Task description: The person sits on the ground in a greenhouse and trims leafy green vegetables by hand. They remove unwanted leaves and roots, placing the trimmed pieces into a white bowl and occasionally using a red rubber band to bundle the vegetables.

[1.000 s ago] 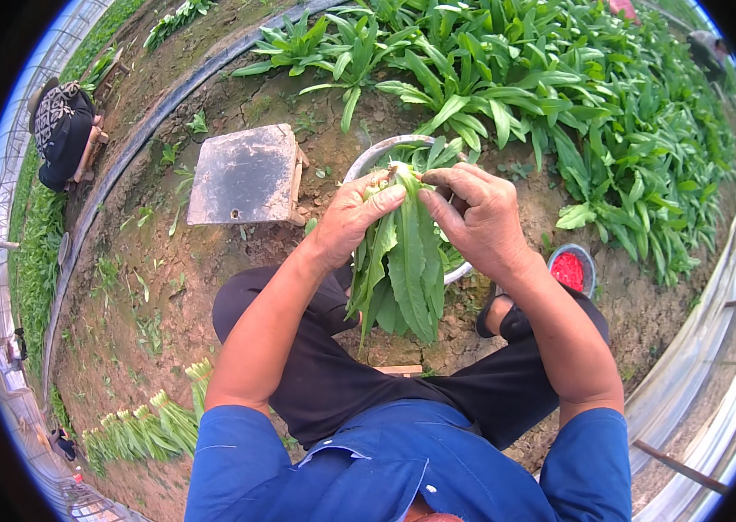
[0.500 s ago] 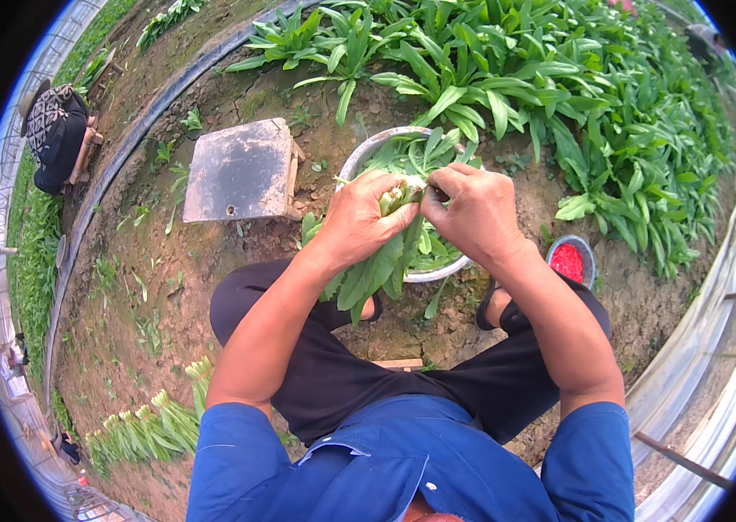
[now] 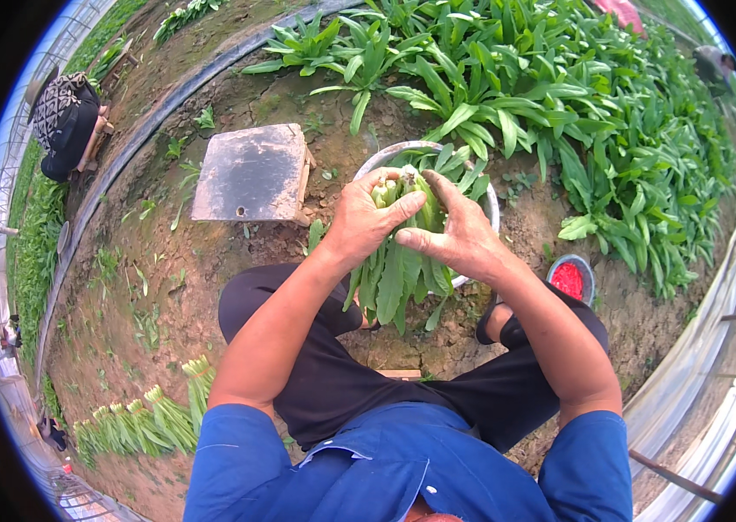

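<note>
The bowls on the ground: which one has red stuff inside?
The small grey bowl beside the person's right knee holds the red contents. The large metal basin beyond the hands holds only green leaves.

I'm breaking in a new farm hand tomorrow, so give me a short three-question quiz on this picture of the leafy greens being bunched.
1. True or false: both hands grip the bunch of green leaves at its stem end.
2. What lies on the soil just to the right of the person's right leg?
A. a small round tub with red contents
B. a yellow watering can
C. a pair of shears
3. Fill the gap: the bunch is held over a round metal ____.

Key:
1. True: the left hand and the right hand close on the pale stem end, leaves hanging toward the person.
2. A: the small tub.
3. Bowl: the metal bowl.
</note>
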The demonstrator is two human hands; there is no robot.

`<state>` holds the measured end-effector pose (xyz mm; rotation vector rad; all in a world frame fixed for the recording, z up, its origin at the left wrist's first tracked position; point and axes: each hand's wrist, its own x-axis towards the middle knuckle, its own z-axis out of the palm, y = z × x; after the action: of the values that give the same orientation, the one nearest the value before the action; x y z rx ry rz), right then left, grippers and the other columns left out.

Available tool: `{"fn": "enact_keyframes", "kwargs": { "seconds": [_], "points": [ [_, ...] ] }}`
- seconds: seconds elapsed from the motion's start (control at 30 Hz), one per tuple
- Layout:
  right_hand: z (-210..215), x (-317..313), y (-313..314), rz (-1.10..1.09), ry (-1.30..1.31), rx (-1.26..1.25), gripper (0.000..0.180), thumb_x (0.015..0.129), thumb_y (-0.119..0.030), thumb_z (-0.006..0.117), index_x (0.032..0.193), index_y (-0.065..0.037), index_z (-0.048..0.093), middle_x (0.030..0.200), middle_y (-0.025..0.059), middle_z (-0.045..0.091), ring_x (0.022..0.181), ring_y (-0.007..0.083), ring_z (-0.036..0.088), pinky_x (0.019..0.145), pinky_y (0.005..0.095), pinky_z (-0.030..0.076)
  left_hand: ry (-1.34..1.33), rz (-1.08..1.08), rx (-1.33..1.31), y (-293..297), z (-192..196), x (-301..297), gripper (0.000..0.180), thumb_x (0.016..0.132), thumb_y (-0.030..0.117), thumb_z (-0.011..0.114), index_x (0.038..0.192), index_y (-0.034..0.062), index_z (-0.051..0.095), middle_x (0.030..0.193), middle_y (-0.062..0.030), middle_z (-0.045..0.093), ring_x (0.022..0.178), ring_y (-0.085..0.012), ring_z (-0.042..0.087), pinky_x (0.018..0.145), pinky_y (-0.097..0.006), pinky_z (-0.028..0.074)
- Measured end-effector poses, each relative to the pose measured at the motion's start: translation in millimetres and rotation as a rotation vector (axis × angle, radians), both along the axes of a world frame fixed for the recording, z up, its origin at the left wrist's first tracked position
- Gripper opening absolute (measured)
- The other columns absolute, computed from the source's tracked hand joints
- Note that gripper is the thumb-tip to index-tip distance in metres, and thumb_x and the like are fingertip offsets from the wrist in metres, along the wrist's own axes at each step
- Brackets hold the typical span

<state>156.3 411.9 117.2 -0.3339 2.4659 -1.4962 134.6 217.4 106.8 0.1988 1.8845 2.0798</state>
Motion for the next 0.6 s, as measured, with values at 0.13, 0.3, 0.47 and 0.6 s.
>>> {"fn": "enact_keyframes", "kwargs": {
  "seconds": [0.13, 0.3, 0.47, 0.6],
  "points": [
    [-15, 6, -9, 0.042, -0.249, -0.488, 0.066, 0.088, -0.028, 0.081, 0.139, 0.002, 0.051, 0.117, 0.0124, 0.068, 0.106, 0.017, 0.065, 0.093, 0.0333, 0.053, -0.13, -0.003, 0.179, 0, 5, 2, 0.044, 0.09, 0.018, 0.081, 0.125, -0.0011, 0.064, 0.11, -0.0021, 0.071, 0.087, -0.0065, 0.063, 0.075, -0.023, 0.053],
    [-7, 0, 2, 0.107, -0.311, -0.578, 0.044, 0.095, -0.015, 0.072, 0.133, 0.001, 0.057, 0.114, 0.0051, 0.069, 0.102, 0.01, 0.063, 0.09, 0.0299, 0.053, -0.031, -0.019, 0.088, -10, 22, -3, 0.057, 0.087, 0.016, 0.083, 0.135, -0.0024, 0.06, 0.116, -0.0038, 0.07, 0.08, -0.0051, 0.06, 0.064, -0.02, 0.048],
    [19, -3, 13, 0.213, -0.517, -0.621, 0.047, 0.093, -0.021, 0.072, 0.134, -0.003, 0.058, 0.118, 0.0036, 0.069, 0.104, 0.011, 0.064, 0.096, 0.0294, 0.052, -0.03, -0.109, 0.22, -19, 27, -2, 0.065, 0.08, 0.019, 0.088, 0.135, -0.0023, 0.06, 0.119, -0.0062, 0.069, 0.096, -0.0103, 0.065, 0.081, -0.025, 0.053],
    [11, -1, 14, 0.322, -0.51, -0.559, 0.046, 0.093, -0.026, 0.072, 0.132, -0.004, 0.059, 0.116, 0.004, 0.069, 0.103, 0.0115, 0.064, 0.094, 0.0306, 0.052, -0.038, -0.21, 0.227, -13, 29, -3, 0.061, 0.079, 0.021, 0.089, 0.13, -0.0024, 0.064, 0.115, -0.0054, 0.07, 0.102, -0.0118, 0.066, 0.093, -0.027, 0.052]
  ]
}}
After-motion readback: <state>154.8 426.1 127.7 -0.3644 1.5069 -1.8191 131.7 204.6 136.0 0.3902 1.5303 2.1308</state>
